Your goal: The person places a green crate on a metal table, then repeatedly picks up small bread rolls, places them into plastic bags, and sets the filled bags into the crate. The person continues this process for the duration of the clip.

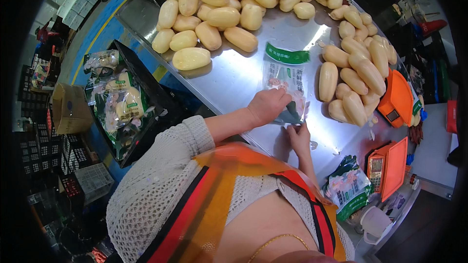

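A clear plastic bag (287,71) with a green top band and printed lotus root slices lies flat on the steel table (234,84). My left hand (270,105) reaches across the bag's left side, its fingers bunched on the printed front. At the lower right corner of the bag, my right hand (299,137) pinches the edge between thumb and fingers. Peeled lotus root segments (223,16) are heaped beyond the bag to the left. Another heap of lotus root segments (360,75) sits just right of it.
On the left stands a black crate (146,76) holding filled lotus root bags (126,106), with a cardboard box (71,109) beyond. Two orange scales (396,98) (395,170) line the right side. Printed bags (349,186) lie near a white plastic container (374,223).
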Available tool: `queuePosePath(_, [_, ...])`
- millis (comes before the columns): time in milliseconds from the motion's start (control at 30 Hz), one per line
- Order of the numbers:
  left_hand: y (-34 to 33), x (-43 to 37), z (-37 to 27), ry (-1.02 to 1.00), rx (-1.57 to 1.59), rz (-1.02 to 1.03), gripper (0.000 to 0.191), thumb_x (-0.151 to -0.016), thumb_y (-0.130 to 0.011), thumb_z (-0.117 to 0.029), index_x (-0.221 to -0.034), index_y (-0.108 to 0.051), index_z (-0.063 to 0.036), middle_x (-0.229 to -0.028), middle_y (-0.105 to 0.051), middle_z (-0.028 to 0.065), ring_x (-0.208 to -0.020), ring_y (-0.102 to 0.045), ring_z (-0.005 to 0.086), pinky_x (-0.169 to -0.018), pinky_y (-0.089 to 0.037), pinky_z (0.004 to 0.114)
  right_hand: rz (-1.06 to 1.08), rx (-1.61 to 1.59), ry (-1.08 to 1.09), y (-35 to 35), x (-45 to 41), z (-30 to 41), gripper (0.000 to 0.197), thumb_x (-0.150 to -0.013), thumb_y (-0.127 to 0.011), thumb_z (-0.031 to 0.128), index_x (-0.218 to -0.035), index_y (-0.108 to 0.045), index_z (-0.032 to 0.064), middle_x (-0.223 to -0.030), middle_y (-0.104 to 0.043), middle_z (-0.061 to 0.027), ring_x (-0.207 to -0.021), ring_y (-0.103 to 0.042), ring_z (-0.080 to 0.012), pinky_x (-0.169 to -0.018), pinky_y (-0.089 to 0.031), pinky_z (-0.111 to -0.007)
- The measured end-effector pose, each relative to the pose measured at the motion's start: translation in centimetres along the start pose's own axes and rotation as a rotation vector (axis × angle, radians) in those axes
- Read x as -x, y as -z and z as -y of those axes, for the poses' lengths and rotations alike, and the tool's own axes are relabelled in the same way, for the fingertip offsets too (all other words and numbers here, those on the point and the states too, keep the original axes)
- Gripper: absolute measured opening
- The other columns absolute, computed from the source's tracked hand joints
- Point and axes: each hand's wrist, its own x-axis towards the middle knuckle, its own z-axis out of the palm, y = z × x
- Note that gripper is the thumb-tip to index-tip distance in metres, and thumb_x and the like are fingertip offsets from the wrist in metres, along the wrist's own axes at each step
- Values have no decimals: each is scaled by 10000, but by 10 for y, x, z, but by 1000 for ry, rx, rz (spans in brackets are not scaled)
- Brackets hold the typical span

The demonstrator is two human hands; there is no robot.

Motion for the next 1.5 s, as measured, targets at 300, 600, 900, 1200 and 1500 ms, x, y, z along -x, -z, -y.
queuePosePath(300, [-26,31,84,-121,156,234,104,-891,-549,-129,-959,-613,-84,-898,-627,134,-839,-663,340,-685,-555,441,-223,217,302,12,-61,147,304,-886,-684,75,-1175,-613,9,-934,-667,-142,-819,-654,-247,-765,-524,-353])
queuePosePath(600, [-33,48,136,-128,222,472,148,-854,-575,-117,-989,-601,-63,-1042,-650,150,-941,-669,350,-751,-551,479,7,566,814,-118,-208,287,644,-818,-754,149,-1404,-493,97,-1376,-532,-186,-1245,-529,-386,-1041,-453,-428])
queuePosePath(900, [-30,29,150,-25,341,676,158,-858,-615,-184,-980,-602,-84,-996,-673,136,-936,-676,348,-767,-540,496,167,675,919,-169,-246,320,741,-749,-817,291,-1395,-503,111,-1383,-507,-199,-1273,-490,-399,-1077,-420,-450])
queuePosePath(1200, [-34,24,149,31,337,649,182,-831,-640,-185,-981,-596,-91,-948,-672,142,-900,-676,364,-759,-543,501,188,533,888,-164,-231,292,812,-694,-850,326,-1387,-503,86,-1351,-512,-223,-1226,-506,-419,-1067,-423,-457])
queuePosePath(1500, [-9,20,146,231,538,764,173,-816,-624,-193,-928,-648,-64,-907,-686,181,-867,-677,385,-750,-532,499,386,360,672,-161,-227,274,930,-644,-877,281,-1429,-449,23,-1346,-558,-186,-1279,-529,-333,-1091,-431,-420])
